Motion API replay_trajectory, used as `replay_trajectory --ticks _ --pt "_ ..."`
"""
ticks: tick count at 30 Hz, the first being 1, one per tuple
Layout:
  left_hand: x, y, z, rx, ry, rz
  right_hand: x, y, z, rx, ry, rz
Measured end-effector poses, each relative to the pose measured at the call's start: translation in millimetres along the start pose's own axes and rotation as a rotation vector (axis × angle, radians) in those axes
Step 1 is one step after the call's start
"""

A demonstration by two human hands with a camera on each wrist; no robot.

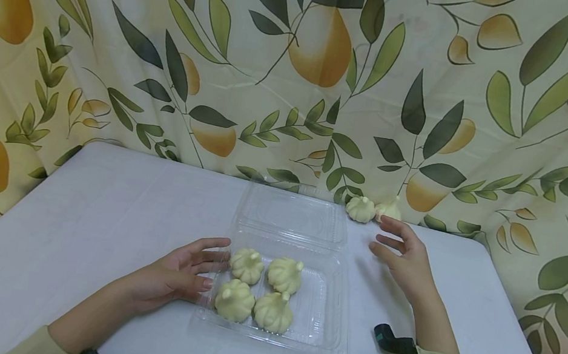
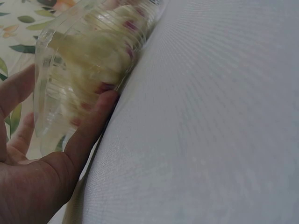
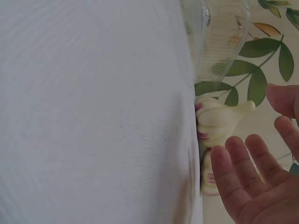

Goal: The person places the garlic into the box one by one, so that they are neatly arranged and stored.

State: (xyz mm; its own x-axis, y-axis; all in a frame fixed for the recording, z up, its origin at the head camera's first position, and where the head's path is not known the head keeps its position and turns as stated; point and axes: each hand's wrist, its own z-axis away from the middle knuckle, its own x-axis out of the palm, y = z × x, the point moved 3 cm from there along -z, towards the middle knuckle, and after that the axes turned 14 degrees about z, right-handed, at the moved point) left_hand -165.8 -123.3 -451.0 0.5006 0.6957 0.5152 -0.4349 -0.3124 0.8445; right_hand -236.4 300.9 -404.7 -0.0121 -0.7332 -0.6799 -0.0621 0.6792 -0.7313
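A clear plastic clamshell box [image 1: 322,305] lies on the table with its lid [image 1: 292,212] folded back. Several pale garlic bulbs [image 1: 247,266] sit in its left half. My left hand [image 1: 181,272] rests against the box's left side, fingers fairly straight; in the left wrist view the thumb [image 2: 88,126] touches the clear wall. Over the right side of the table, my right hand [image 1: 406,259] is held with fingers apart and nothing between them. Just beyond its fingertips are two more garlic bulbs [image 1: 360,209] at the back edge, one partly hidden by the hand.
A white cloth covers the table [image 1: 148,199]. Behind it hangs a curtain [image 1: 277,78] printed with fruit and leaves. A dark wrist strap piece [image 1: 396,342] shows at the right sleeve.
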Motion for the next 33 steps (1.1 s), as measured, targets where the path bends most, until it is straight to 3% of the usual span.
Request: replay_trajectory --ticks 22,33 --pt "0.9 1.3 0.7 -0.006 0.010 -0.010 2.4 12.1 -4.7 0.062 -0.002 -0.014" --pt "1.0 1.1 -0.3 -0.009 0.001 -0.003 0.7 11.2 -5.0 0.101 -0.044 -0.101"
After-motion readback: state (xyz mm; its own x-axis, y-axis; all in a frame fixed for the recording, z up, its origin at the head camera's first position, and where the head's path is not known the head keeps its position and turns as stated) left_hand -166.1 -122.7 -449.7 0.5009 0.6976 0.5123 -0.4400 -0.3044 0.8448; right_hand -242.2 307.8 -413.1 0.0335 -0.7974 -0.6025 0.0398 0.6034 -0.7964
